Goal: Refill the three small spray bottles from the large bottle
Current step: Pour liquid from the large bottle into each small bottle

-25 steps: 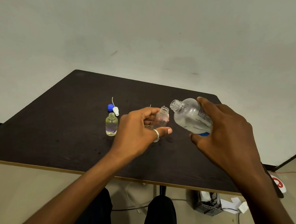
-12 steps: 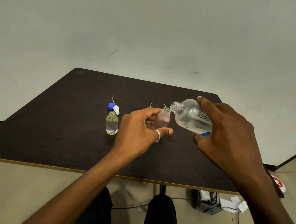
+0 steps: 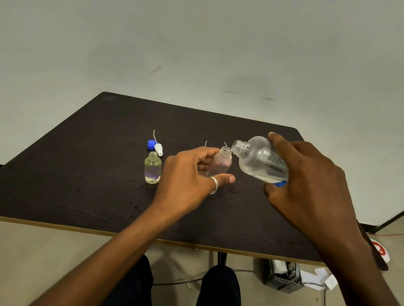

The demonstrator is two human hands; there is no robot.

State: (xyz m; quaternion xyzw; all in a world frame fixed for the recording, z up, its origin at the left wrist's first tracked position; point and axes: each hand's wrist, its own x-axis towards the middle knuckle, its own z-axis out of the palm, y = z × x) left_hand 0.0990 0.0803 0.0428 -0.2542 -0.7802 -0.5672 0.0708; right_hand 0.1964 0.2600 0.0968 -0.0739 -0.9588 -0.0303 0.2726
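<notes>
1. The right hand (image 3: 312, 183) wraps its fingers (image 3: 283, 143) round the tilted large bottle (image 3: 259, 158). It looks light and smooth, so a mid-body grip suits it.
2. The left hand (image 3: 190, 175) pinches the small bottle (image 3: 220, 164), mouth to mouth with the large one. It is likely slippery when wet.
3. Farther left on the desk (image 3: 88, 181), a filled bottle (image 3: 152, 167) stands uncapped.

Tipped the large bottle (image 3: 259, 161) further in my right grip (image 3: 312, 183); its mouth now at the rim of the small bottle (image 3: 220, 164), gap closed.
</notes>
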